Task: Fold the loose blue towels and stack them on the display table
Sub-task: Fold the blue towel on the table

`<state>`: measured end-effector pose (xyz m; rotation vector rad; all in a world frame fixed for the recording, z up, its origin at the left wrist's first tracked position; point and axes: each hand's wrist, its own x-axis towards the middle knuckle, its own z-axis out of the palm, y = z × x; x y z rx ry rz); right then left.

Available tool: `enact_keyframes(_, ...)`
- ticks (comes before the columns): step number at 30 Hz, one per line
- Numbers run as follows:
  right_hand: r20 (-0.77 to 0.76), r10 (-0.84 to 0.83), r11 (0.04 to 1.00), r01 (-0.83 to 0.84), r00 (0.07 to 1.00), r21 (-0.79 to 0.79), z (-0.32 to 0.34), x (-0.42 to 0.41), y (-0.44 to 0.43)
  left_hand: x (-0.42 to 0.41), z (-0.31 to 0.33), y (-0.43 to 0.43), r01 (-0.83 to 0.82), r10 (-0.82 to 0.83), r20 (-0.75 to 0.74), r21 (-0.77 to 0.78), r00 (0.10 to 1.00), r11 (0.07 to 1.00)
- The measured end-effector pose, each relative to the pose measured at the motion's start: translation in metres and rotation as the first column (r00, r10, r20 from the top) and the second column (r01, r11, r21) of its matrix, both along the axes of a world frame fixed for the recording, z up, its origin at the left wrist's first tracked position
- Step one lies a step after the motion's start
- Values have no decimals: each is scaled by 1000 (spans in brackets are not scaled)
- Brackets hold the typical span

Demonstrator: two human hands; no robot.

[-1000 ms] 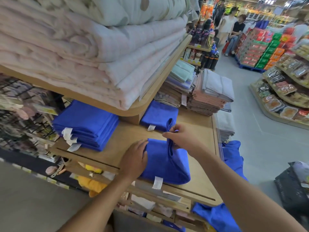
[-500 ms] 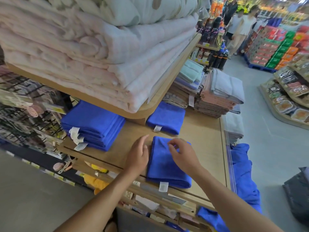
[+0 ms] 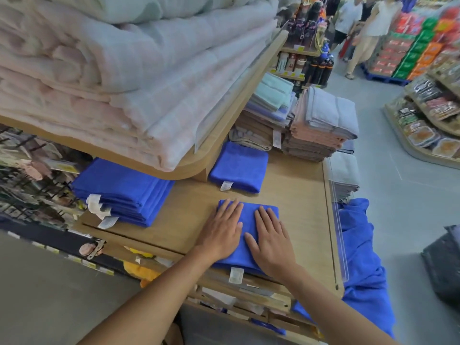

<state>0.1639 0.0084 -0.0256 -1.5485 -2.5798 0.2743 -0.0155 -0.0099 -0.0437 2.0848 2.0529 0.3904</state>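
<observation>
On table (image 3: 298, 195) front edge, folded towel (image 3: 249, 217) lies flat under both palms: left hand (image 3: 221, 232) & right hand (image 3: 271, 240) pressing side by side, fingers straight, nothing gripped.

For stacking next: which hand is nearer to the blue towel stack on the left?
Left. The left hand presses the folded towel right of the stack; the right hand lies farther right.

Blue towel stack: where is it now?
Head view: the stack sits at the display table's left, partly under the upper shelf, left of the front towel.
</observation>
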Motion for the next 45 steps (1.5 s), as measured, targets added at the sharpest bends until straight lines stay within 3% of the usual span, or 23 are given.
enact_keyframes(5,-101,-23,1000,23,995,-1,0,1,-1,-2,-3,-2,6,-6,14,12,1000,1000)
enact_keyframes(9,-256,-347,938,332,902,-102,14,12,4,-1,-5,-2,-14,12,65,35,998,999)
enact_keyframes(11,-284,-479,869,403,830,-287,25,14,10,-2,-6,-4,-18,12,86,67,996,998)
enact_keyframes(14,-346,-628,696,304,697,-650,40,10,24,-4,-7,-6,-28,10,123,144,992,989)
enact_keyframes(17,-447,-638,605,49,627,-795,50,10,26,-5,-8,-11,-107,38,264,252,964,962)
enact_keyframes(19,-527,-573,649,-46,628,-760,52,13,21,-5,-3,-14,-200,49,512,244,858,949)
enact_keyframes(20,-563,-553,668,-76,614,-740,53,14,19,-5,3,-15,-262,70,675,187,734,947)
enact_keyframes(22,-633,-536,688,-145,558,-711,59,17,16,-6,19,-15,-346,149,934,-30,324,938)
enact_keyframes(24,-685,-532,698,-200,497,-688,68,21,23,-10,33,-16,-262,192,981,-196,-41,945)
enact_keyframes(25,-701,-538,698,-218,468,-682,74,22,30,-13,37,-17,-155,233,961,-256,-150,954)
enact_keyframes(26,-711,-547,694,-236,441,-680,80,23,37,-16,41,-19,-35,298,935,-310,-191,950)
enact_keyframes(27,-719,-552,691,-251,422,-678,86,23,47,-18,46,-20,71,365,915,-358,-172,931)
enact_keyframes(30,-713,-583,669,-267,391,-694,96,19,77,-25,56,-9,148,435,899,-424,-49,893)
enact_keyframes(34,-707,-645,641,-298,290,-707,110,-5,126,-37,86,34,-26,375,902,-389,-215,921)
enact_keyframes(37,-696,-690,618,-339,197,-709,118,-36,171,-52,100,76,-88,394,835,-457,-384,885)
enact_keyframes(39,-631,-735,572,-272,249,-774,112,-56,190,-56,95,97,-98,449,748,-559,-490,824)
enact_keyframes(41,-514,-755,535,-70,407,-842,91,-71,196,-55,79,106,-111,525,696,-647,-490,754)
enact_keyframes(43,-460,-743,571,101,485,-815,67,-77,198,-53,62,111,-139,560,672,-691,-485,709)
enact_keyframes(45,-499,-718,637,169,486,-752,54,-78,201,-54,51,115,-176,552,672,-699,-494,694)
